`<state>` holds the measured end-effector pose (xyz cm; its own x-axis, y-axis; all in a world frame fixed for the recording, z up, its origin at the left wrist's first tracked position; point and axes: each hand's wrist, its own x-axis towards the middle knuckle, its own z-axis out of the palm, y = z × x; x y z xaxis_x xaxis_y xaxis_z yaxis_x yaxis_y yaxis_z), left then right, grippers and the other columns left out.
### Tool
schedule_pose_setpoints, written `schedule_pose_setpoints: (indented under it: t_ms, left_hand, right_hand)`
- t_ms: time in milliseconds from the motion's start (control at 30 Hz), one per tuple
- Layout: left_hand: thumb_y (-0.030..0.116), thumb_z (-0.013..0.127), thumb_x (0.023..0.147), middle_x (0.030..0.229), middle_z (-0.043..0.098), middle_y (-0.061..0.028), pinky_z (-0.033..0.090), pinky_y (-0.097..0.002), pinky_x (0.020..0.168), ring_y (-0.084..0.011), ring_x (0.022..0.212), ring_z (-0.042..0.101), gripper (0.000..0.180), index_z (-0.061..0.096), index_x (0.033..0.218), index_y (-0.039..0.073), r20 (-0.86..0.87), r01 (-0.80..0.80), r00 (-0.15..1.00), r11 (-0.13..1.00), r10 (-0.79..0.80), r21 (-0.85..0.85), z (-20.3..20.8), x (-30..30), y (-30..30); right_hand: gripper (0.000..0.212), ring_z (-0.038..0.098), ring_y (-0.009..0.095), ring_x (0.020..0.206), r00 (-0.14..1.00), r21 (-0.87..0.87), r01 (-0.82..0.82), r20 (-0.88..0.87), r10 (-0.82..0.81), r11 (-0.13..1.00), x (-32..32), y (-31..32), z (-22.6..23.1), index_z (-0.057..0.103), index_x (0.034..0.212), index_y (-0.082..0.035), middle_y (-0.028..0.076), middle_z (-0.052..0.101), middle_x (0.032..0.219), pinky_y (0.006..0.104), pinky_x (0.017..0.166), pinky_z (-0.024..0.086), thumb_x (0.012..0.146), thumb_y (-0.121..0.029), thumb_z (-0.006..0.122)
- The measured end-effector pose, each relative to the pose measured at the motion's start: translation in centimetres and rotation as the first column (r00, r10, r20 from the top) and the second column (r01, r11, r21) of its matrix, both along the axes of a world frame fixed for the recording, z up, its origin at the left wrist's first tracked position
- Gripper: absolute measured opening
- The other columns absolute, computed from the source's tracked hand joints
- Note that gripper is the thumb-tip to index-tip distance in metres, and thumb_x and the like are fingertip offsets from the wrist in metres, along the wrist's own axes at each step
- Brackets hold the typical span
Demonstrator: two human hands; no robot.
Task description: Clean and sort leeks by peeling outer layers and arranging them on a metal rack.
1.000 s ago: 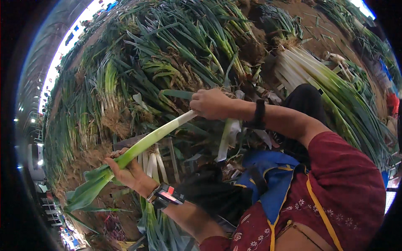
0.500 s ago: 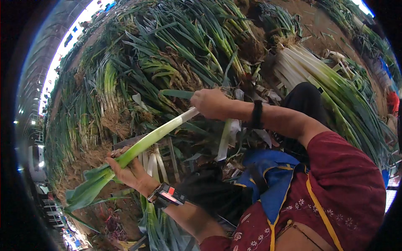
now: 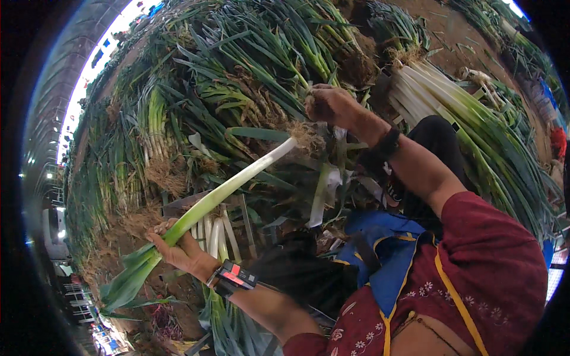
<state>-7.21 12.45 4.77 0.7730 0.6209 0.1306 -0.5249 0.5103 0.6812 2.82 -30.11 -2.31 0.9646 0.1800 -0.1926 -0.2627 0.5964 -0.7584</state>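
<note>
My left hand (image 3: pixel 181 248) is wrapped round a leek (image 3: pixel 234 183), at the place where its pale shaft turns into green leaves. The leek slants up to the right, and its bushy roots (image 3: pixel 306 136) hang free at the upper end. Just above those roots is my right hand (image 3: pixel 333 105), apart from the leek with its fingers curled together. Whatever it may pinch is too small to make out. Beneath the held leek, several trimmed white leeks (image 3: pixel 218 232) lie with their green tops toward the lower edge.
Unpeeled leeks (image 3: pixel 237 53) with soil on their roots cover the ground ahead and to the left. A pile of clean white leeks (image 3: pixel 439 98) lies at the right, beside my dark-trousered knee (image 3: pixel 433 142). Peeled leaf scraps (image 3: pixel 320 196) litter the ground between.
My right hand has let go of the leek's root end and moved up and to the right, uncovering the roots. My left hand still grips the leek, barely shifted.
</note>
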Motion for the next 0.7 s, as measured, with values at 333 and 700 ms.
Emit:
schedule_pose_setpoints:
  t_ms: [333, 700]
  left_hand:
    - [0.017, 0.069, 0.089, 0.084, 0.054, -0.0017, 0.044, -0.0312, 0.079, -0.0139, 0.080, 0.051, 0.015, 0.060, 0.094, 0.006, 0.102, 0.190, 0.978, 0.980, -0.184, -0.055, 1.1, 0.1, -2.9]
    - [0.018, 0.071, 0.087, 0.087, 0.054, -0.0010, 0.044, -0.0315, 0.081, -0.0140, 0.083, 0.051, 0.019, 0.061, 0.099, 0.007, 0.232, 0.335, 0.916, 0.942, -0.326, 0.001, 1.1, -0.3, -2.6]
  right_hand:
    - [0.025, 0.062, 0.034, 0.091, 0.535, -0.890, 0.412, 0.408, 0.739, 0.193, -2.7, 4.4, 0.8, 0.070, 0.105, -0.015, 0.012, 0.062, 0.099, 0.0453, 0.076, 0.051, 0.082, -0.026, 0.066]
    - [0.011, 0.064, 0.029, 0.084, 0.484, -0.904, 0.414, 0.121, 0.867, -0.105, -3.3, 6.7, 1.4, 0.067, 0.086, -0.009, 0.008, 0.061, 0.089, 0.0426, 0.066, 0.055, 0.080, -0.016, 0.062]
